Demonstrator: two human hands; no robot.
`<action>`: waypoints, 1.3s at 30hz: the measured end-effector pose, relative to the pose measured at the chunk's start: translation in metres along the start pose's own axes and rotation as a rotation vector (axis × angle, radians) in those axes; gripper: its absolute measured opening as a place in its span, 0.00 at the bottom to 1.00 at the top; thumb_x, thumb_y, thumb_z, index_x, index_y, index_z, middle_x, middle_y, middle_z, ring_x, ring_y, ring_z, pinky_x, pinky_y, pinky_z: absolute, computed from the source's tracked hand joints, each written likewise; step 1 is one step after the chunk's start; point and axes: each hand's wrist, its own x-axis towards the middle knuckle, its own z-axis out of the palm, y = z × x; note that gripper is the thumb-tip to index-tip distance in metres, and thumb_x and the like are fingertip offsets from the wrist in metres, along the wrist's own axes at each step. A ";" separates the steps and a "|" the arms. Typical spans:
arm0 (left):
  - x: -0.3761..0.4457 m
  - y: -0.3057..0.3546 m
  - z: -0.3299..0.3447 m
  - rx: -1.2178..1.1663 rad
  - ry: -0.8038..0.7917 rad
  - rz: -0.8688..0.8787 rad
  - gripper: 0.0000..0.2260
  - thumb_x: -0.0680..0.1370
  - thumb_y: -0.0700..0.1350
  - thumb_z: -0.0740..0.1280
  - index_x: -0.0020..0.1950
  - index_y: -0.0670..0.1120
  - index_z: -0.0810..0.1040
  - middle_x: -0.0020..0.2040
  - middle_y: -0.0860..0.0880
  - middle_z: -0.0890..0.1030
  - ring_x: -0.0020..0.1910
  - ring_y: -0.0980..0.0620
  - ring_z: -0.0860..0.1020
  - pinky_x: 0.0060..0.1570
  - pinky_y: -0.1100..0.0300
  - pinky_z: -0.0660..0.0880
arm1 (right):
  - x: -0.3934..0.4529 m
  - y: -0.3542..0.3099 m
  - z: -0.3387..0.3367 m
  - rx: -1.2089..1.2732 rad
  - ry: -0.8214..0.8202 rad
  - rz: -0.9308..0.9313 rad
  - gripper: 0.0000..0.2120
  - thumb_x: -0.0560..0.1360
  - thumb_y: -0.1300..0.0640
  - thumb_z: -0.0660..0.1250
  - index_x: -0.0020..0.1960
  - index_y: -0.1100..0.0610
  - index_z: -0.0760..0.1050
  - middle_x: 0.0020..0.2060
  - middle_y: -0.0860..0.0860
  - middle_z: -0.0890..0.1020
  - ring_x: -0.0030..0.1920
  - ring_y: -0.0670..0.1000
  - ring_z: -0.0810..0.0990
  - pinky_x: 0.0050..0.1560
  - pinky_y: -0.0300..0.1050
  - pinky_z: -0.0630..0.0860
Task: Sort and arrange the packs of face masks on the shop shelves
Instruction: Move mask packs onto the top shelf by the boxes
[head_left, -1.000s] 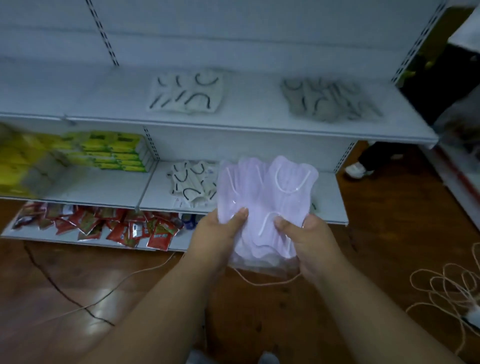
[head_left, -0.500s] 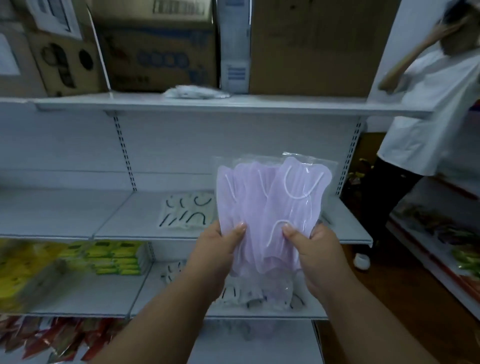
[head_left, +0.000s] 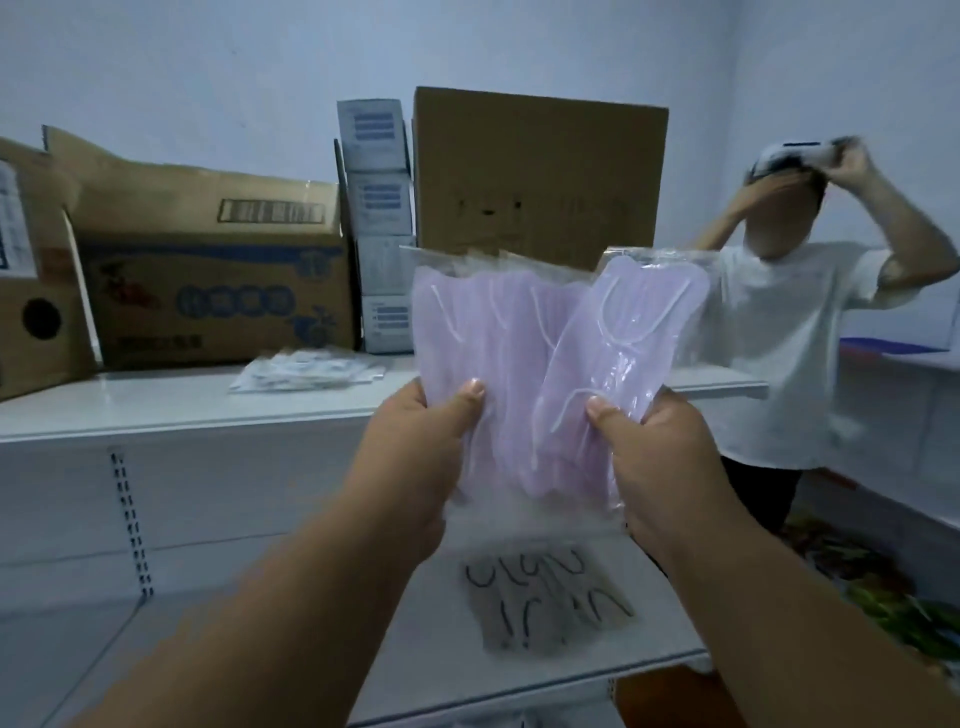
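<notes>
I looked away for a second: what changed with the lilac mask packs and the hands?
Both hands lifted the lilac mask packs from low-shelf level up to the top shelf. Nothing was let go: the left hand and right hand grip the packs' lower edges as before.

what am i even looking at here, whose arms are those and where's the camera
There is no machine here. The camera sits on a person's head and looks forward and down, so the two arms reaching in from the bottom are that person's own. The left hand and the right hand together grip a fan of lilac face mask packs in clear plastic, thumbs in front. Behind them is a white shop shelf carrying a flat pile of white mask packs and several cardboard boxes. The lower shelf holds grey mask packs with dark ear loops. At right stands another person in a white shirt, arms raised.
</notes>
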 end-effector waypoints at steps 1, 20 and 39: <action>0.013 0.005 0.010 0.027 0.004 0.019 0.08 0.81 0.45 0.67 0.60 0.46 0.80 0.45 0.47 0.86 0.33 0.49 0.83 0.23 0.62 0.72 | 0.019 -0.005 0.000 -0.019 -0.008 0.005 0.04 0.79 0.56 0.68 0.52 0.55 0.79 0.44 0.51 0.84 0.45 0.51 0.83 0.47 0.46 0.80; 0.227 -0.014 0.093 0.957 0.175 -0.168 0.05 0.74 0.39 0.72 0.48 0.41 0.79 0.48 0.42 0.82 0.47 0.43 0.82 0.49 0.52 0.82 | 0.274 0.022 0.038 -0.854 -0.514 -0.080 0.09 0.71 0.60 0.73 0.49 0.61 0.78 0.43 0.58 0.82 0.44 0.59 0.83 0.48 0.56 0.83; 0.158 -0.026 0.071 1.440 0.207 0.591 0.09 0.78 0.51 0.66 0.57 0.52 0.77 0.50 0.52 0.78 0.50 0.51 0.75 0.51 0.54 0.76 | 0.192 -0.002 0.036 -1.058 -0.392 -0.721 0.09 0.80 0.51 0.64 0.48 0.51 0.64 0.44 0.51 0.72 0.44 0.54 0.72 0.40 0.47 0.69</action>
